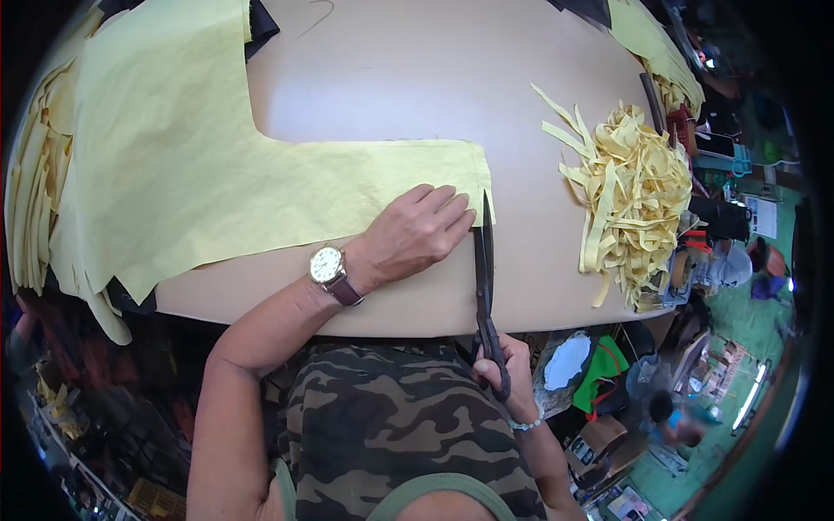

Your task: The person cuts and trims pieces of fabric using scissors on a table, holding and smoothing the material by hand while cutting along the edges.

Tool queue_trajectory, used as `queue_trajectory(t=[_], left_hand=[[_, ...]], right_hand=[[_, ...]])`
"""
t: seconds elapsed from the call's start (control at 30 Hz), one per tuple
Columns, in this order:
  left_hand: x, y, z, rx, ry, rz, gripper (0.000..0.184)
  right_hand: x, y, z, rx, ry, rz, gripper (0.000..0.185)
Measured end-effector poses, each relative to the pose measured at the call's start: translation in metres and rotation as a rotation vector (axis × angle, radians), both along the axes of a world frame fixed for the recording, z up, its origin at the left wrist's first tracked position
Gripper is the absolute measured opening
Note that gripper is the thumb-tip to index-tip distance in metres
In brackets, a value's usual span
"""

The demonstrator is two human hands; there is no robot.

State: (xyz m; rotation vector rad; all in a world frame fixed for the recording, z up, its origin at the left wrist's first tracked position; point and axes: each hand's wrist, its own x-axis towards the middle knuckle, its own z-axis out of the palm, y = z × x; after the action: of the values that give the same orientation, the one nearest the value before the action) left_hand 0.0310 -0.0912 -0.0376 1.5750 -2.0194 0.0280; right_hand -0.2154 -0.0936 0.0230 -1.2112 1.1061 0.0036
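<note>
A large piece of yellow cloth (pixel 182 148) lies on the table, with a narrower arm reaching to the right. My left hand (pixel 419 227) rests palm down on that arm near its right end, fingers laid on the cloth and gripping nothing. Dark scissors (pixel 485 295) are held in my right hand (pixel 511 375) at the table's front edge, fingers around the handles. Their blades point away from me and meet the cloth's right end, just right of my left fingertips. A thin strip of cloth (pixel 487 187) shows right of the blades.
A heap of yellow cloth strips (pixel 638 204) lies on the right of the tabletop (pixel 382 78). Folded yellow cloth (pixel 43 174) hangs at the left edge, and more yellow cloth (pixel 656 48) sits at the far right. A loose thread (pixel 321 16) lies at the back.
</note>
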Motion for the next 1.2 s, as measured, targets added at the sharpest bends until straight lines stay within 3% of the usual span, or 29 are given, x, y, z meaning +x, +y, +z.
queue_trajectory(t=[0.23, 0.73, 1.2], left_hand=[[0.000, 0.000, -0.001, -0.029, -0.007, -0.005, 0.026], [-0.001, 0.000, -0.002, 0.000, -0.004, -0.022, 0.024], [0.001, 0.002, 0.001, -0.042, 0.015, -0.050, 0.026]], right_hand=[[0.006, -0.001, 0.000, 0.037, -0.047, -0.046, 0.022], [-0.002, 0.005, 0.002, 0.000, 0.108, -0.015, 0.024], [0.007, -0.007, -0.002, 0.048, -0.013, -0.061, 0.022]])
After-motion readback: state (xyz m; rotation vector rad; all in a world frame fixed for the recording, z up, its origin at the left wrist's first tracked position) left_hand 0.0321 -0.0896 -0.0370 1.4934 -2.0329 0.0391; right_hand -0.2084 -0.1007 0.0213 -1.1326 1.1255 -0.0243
